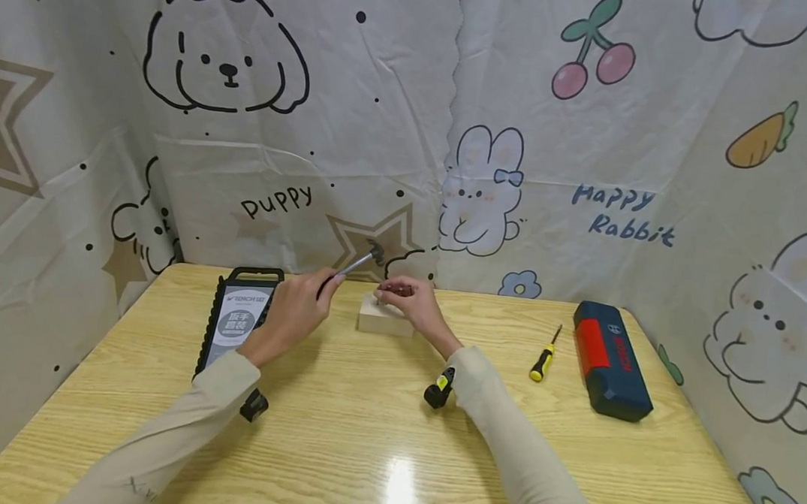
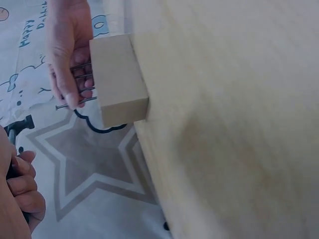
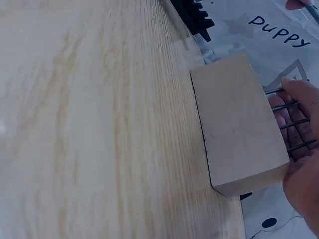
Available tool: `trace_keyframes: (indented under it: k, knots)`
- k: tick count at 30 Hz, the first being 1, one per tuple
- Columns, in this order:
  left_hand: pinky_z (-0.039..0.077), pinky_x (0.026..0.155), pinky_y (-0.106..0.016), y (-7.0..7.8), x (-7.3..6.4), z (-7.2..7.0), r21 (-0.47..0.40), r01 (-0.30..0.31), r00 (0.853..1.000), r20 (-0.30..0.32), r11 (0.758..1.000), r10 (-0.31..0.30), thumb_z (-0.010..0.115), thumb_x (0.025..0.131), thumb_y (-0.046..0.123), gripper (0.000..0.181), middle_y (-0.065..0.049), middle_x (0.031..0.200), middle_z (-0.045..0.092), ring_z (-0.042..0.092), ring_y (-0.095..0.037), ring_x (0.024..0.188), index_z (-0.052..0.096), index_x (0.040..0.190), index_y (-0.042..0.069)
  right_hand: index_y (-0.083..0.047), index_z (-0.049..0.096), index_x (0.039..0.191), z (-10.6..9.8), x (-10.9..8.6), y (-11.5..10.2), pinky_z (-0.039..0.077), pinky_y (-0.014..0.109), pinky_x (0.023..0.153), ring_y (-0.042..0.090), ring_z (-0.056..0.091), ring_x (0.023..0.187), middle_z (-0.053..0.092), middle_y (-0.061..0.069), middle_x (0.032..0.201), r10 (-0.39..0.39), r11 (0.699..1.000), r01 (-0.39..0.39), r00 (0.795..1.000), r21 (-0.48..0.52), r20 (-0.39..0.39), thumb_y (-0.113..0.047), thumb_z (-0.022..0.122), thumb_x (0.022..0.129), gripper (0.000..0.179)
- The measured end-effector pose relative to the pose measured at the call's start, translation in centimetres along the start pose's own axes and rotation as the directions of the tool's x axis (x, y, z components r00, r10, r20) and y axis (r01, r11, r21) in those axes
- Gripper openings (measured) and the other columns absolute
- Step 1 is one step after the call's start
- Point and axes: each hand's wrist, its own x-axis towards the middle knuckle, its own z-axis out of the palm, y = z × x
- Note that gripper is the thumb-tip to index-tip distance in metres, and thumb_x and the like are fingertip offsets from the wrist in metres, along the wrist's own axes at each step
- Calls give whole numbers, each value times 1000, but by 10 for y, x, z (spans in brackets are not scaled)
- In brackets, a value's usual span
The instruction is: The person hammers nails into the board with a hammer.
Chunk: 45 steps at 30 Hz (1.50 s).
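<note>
My left hand [image 1: 294, 307] grips a hammer [image 1: 359, 263] by its dark handle. The hammer's head is raised beyond the hand, up and left of a pale wooden block [image 1: 385, 325] on the table. Several nails [image 3: 295, 124] stand in a row out of the block's top, seen side-on in both wrist views. With thumb and fingertips my right hand [image 1: 416, 304] pinches the end nail [image 2: 88, 99], the one nearest the hammer. The other fingers lie behind the remaining nails. Whether this nail's tip is sunk in the wood, I cannot tell.
At the left lies a black tool case [image 1: 238, 316] with a handle. A yellow-and-black screwdriver [image 1: 543, 361] lies to the right, beside a dark blue and red case [image 1: 611, 359]. A printed cloth [image 1: 381, 146] hangs behind the wooden table [image 1: 341, 445].
</note>
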Motion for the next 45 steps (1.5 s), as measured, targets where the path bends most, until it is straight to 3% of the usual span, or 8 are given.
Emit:
trace_keyframes:
  k: [6, 16, 25, 29, 33, 37, 41, 45]
  knots:
    - [32, 46, -32, 0, 8, -5, -2, -42, 999, 13, 999, 42, 69, 102, 11, 12, -1, 62, 54, 42, -15, 49, 68, 92, 5, 4, 76, 111, -1, 0, 0, 54, 21, 79, 8, 68, 88, 77, 14, 107, 4, 1000, -4, 1000, 2, 15, -6, 79, 94, 20]
    - [33, 48, -29, -5, 6, -10, -5, -60, 997, 43, 998, 60, 69, 102, 14, 12, -2, 66, 60, 41, -12, 51, 72, 95, 5, 3, 77, 109, -1, 2, 0, 55, 22, 79, 8, 69, 88, 78, 14, 107, 34, 999, -34, 999, -7, 30, -5, 79, 93, 18]
    - [40, 50, -34, -8, -3, -6, -42, -53, 998, -38, 998, 51, 68, 102, 9, 8, -6, 74, 67, 50, -17, 53, 73, 101, 3, 3, 77, 110, 4, 1, 0, 56, 22, 81, 6, 70, 88, 79, 12, 106, 43, 999, -43, 999, 15, 34, -7, 79, 94, 19]
    - [39, 54, -32, -8, -1, -8, -28, -3, 996, 91, 1000, 6, 66, 105, 13, 13, -3, 72, 63, 48, -14, 56, 74, 98, 5, 3, 77, 110, 3, 1, -1, 56, 23, 82, 7, 70, 89, 79, 12, 106, 39, 999, -39, 998, -3, 39, -9, 80, 94, 19]
    - [35, 54, -31, -8, 5, -11, 36, -35, 969, 245, 999, 25, 65, 106, 18, 18, 0, 67, 58, 42, -12, 54, 74, 95, 7, 1, 78, 108, 0, 1, 0, 55, 23, 82, 7, 69, 90, 79, 11, 105, 47, 999, -46, 998, -18, 35, -9, 80, 94, 18]
    - [37, 53, -32, -6, 13, -12, 34, -75, 976, 209, 997, 66, 66, 105, 17, 16, -2, 68, 62, 44, -12, 53, 75, 98, 5, 2, 77, 109, -4, 0, 1, 55, 23, 81, 8, 69, 89, 78, 13, 106, 33, 999, -33, 999, -20, 32, -8, 79, 94, 18]
    - [41, 55, -35, -4, 15, -13, -27, -29, 994, 100, 999, 32, 65, 105, 13, 12, -4, 73, 64, 48, -14, 55, 73, 100, 5, 3, 77, 110, -4, 0, 3, 56, 22, 80, 8, 69, 89, 78, 13, 107, 30, 1000, -30, 999, -7, 37, -8, 79, 95, 19]
    - [38, 54, -32, -2, 11, -10, -3, -4, 984, 180, 1000, 5, 64, 106, 16, 16, -1, 70, 61, 46, -12, 56, 73, 96, 7, 2, 77, 109, -3, 1, 2, 54, 22, 77, 8, 68, 86, 78, 12, 104, 43, 999, -43, 999, -19, 32, -9, 80, 94, 18]
